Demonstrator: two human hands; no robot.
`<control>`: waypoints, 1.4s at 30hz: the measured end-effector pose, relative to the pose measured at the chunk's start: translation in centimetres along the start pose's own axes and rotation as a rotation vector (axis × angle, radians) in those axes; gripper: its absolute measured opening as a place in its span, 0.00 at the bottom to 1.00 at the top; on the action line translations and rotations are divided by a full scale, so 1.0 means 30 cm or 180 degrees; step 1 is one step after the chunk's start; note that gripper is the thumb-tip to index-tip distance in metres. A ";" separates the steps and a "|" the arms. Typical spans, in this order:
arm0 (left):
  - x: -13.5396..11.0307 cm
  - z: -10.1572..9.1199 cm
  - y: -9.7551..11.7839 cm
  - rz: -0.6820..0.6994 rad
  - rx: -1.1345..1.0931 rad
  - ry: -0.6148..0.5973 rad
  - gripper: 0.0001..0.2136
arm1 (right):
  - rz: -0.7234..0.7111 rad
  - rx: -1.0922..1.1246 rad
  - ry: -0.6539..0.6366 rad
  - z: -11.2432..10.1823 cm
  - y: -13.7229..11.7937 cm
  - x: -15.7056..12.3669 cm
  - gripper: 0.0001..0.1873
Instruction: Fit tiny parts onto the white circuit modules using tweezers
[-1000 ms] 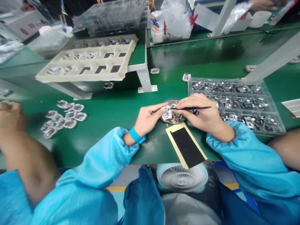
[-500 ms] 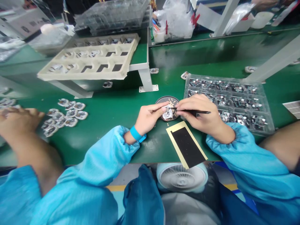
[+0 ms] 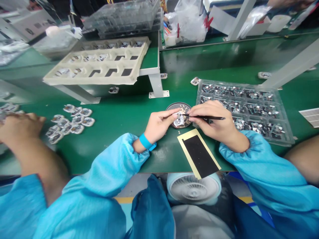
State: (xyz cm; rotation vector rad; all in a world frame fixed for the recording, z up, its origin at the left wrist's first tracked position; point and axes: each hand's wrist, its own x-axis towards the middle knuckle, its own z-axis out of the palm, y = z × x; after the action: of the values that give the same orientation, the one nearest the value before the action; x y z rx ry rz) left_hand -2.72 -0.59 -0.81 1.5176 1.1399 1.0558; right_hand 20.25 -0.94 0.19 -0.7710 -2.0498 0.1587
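My left hand pinches a small white and silver part between thumb and forefinger, just above a round perforated dish. My right hand is closed on black tweezers, whose tips touch the part. A black sheet on a yellow backing lies on the green table right below both hands. A clear tray of several small parts sits just beyond my right hand.
A co-worker's bare arm and hand reach over a cluster of small white parts at the left. Another person's arm shows at the right edge. A cream tray rests on a raised white stand. Clear trays and bags stand at the back.
The co-worker's hand at the left has moved right and down toward the cluster of parts. My own hands have stayed on the part with the tweezers; the view has shifted slightly.
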 end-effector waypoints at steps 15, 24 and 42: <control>0.005 -0.004 -0.005 0.0022 0.0001 -0.0018 0.13 | -0.0036 0.0119 0.0019 -0.004 -0.004 0.001 0.08; -0.003 -0.003 0.011 -0.0075 -0.0105 -0.0015 0.12 | 0.0136 0.0247 0.0082 0.013 0.006 -0.008 0.07; 0.009 -0.015 0.002 -0.0137 -0.0303 0.0198 0.17 | 0.1769 0.1616 0.0515 0.013 0.000 0.013 0.14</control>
State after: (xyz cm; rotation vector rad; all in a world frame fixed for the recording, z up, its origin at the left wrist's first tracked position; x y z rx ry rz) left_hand -3.09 -0.24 -0.64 1.3887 1.1440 1.1189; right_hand 19.78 -0.65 0.26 -0.9651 -1.5014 0.8629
